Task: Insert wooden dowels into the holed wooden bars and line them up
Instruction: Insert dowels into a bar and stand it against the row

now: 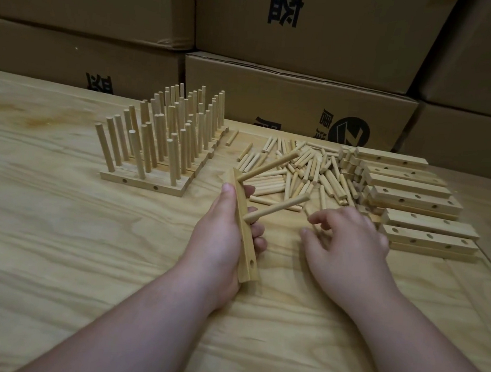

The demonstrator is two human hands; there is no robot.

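two dowels (275,204) in bar (245,230) gripped by left hand (218,242), right hand (349,242) fingers loosely spread, boxes (299,101) with partly hidden print

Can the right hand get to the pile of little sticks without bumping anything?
Probably yes. The right hand is already at the near edge of the loose dowels, fingers spread just above the table. Nothing lies between them; the bar in the left hand sits off to the side.

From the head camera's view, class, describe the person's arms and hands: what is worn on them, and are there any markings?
Both forearms are bare as far as the picture reaches; no sleeves show. The left hand and right hand wear no gloves, and no rings, watch or bracelets can be seen. The fingernails look short and unpainted. No tattoos or other markings are visible.
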